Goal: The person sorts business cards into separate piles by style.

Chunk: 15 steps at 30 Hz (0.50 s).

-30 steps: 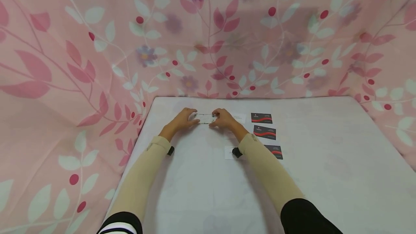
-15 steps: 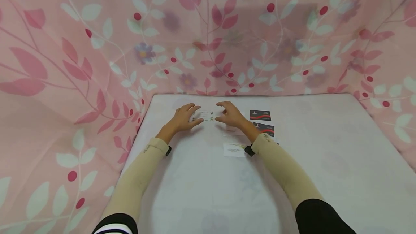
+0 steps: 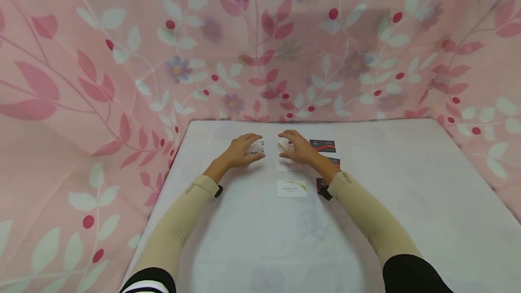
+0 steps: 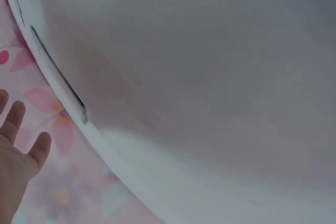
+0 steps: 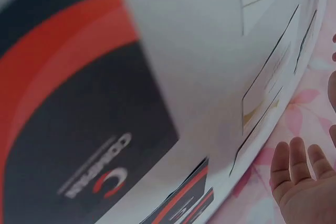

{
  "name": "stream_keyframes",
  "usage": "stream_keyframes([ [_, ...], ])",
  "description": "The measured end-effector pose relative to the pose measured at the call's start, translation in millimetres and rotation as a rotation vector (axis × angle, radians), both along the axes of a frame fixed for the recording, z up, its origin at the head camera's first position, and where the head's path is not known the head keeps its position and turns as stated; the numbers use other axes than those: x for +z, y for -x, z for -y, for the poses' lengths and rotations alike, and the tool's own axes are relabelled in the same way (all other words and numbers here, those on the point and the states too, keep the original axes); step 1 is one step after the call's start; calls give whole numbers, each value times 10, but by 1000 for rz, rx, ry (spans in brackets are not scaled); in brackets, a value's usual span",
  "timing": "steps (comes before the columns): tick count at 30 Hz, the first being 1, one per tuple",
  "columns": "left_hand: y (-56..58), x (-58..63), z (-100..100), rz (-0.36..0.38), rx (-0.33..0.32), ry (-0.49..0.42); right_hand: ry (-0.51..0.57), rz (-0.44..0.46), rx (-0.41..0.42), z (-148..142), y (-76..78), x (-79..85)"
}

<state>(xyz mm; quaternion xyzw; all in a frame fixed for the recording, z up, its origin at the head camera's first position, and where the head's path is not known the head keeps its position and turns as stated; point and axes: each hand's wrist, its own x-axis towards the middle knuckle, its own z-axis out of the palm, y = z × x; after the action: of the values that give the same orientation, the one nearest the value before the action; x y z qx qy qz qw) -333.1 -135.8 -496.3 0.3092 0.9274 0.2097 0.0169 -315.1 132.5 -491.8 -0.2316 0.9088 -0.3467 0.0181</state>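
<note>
In the head view, my left hand (image 3: 241, 150) hovers around a white card with leafy edges (image 3: 257, 147), thumb and fingers spread apart. It partly hides that card, and contact is not clear. To its right, my right hand (image 3: 302, 149) hangs with loosely bent fingers over a white card with a yellow-green stripe (image 3: 282, 144). Another white card (image 3: 285, 166) lies partly under it. In the right wrist view, the fingers of my right hand (image 5: 304, 182) look spaced apart, with nothing seen between them. The left wrist view catches my left hand (image 4: 18, 166) with fingers spread.
A white business card (image 3: 291, 189) lies nearest in the middle column. Black cards with red waves form a column to the right: a far one (image 3: 323, 145), a middle one (image 3: 336, 162) and a near one (image 3: 320, 185). A pink floral cloth (image 3: 260, 49) borders the white table (image 3: 386, 171).
Both hands were at the leafy card one second ago. My right hand has left it and shifted right to the white-card column. The left stays there, now covering more of it.
</note>
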Motion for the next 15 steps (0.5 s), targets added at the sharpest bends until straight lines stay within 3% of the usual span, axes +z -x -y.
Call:
stream_keyframes([
  [9, 85, -55, -313, 47, -24, -31, 24, 65, -48, -281, -62, -87],
  [15, 177, 50, -450, 54, 18, 34, 39, 91, -123, -430, 27, -45],
])
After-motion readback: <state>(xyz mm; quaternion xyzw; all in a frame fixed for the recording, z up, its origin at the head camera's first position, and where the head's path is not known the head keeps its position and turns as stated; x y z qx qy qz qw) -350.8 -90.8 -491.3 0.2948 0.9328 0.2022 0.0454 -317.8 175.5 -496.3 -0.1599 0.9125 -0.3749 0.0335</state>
